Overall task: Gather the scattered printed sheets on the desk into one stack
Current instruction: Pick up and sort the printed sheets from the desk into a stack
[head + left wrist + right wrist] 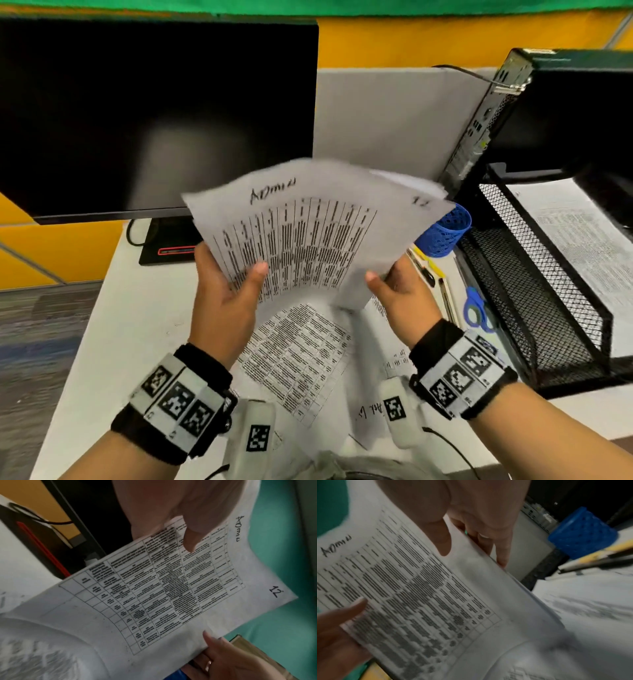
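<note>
A sheaf of printed sheets (318,226) with a dense table, handwriting at the top and "12" in a corner is lifted above the white desk (137,308). My left hand (229,291) grips its left edge, thumb on top and fingers behind. My right hand (397,291) pinches the right edge the same way. The top sheet (171,588) fills the left wrist view, and the sheaf's layered edge (530,595) shows in the right wrist view. More printed sheets (298,356) lie flat on the desk below my hands.
A dark monitor (154,116) stands at the back left. At right are a blue mesh pen cup (443,234), blue scissors (476,311), pens, and a black mesh tray (534,291) with papers (582,246) under a black computer case (565,113).
</note>
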Available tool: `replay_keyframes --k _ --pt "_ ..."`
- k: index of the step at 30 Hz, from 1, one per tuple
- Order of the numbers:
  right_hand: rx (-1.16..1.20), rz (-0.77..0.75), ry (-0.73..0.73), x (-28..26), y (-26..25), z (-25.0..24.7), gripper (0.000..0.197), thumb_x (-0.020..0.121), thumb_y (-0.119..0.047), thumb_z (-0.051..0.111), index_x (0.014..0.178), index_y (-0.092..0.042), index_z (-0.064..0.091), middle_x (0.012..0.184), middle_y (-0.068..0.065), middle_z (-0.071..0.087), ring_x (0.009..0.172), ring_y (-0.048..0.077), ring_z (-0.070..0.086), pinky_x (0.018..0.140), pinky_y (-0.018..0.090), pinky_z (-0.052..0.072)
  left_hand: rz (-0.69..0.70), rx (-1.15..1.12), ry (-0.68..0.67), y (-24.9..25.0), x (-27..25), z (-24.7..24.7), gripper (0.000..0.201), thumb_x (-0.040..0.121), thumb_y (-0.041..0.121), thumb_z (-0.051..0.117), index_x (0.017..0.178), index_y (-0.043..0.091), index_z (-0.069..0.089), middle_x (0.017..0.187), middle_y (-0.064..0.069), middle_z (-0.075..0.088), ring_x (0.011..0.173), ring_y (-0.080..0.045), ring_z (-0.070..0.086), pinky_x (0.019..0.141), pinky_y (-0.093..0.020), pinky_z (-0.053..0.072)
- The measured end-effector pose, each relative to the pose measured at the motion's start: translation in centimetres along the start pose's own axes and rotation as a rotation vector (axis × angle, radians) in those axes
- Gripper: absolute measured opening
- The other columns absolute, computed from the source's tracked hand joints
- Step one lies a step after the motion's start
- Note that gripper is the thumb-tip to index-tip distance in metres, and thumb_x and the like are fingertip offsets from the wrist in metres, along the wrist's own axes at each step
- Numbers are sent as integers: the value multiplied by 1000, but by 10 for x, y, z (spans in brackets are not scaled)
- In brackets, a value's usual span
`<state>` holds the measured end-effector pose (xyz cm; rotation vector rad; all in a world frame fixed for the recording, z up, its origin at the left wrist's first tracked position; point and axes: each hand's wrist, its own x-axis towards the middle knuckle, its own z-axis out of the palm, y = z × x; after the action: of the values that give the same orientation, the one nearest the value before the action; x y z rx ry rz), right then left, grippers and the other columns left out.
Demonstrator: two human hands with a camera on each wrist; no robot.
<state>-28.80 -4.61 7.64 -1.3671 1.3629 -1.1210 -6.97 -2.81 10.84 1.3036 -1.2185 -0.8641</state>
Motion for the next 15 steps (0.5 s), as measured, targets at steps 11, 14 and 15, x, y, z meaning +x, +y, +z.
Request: replay_keyframes --k 11,14,15 --pt "-128 -543 248 12 -70 -14 65 89 0 52 138 -28 20 138 -23 32 120 -4 43 107 20 35 -116 63 22 -14 7 14 65 87 8 61 139 18 22 105 27 48 95 19 45 68 10 34" --pt "-337 -583 236 20 -77 -16 52 92 -6 49 138 -27 36 128 -15 44 108 4 47 100 17 37 -146 4 38 -18 13 17 57 89 12 60 135 24 28 108 27 51 101 7 50 78 -4 38" --pt "-388 -546 239 23 -76 -17 45 93 -9 48 135 -25 43 121 -3 48 105 -2 44 98 7 32 -157 -5 33 -20 14 19 52 90 15 58 134 27 32 108 27 52 103 5 51 79 -7 37"
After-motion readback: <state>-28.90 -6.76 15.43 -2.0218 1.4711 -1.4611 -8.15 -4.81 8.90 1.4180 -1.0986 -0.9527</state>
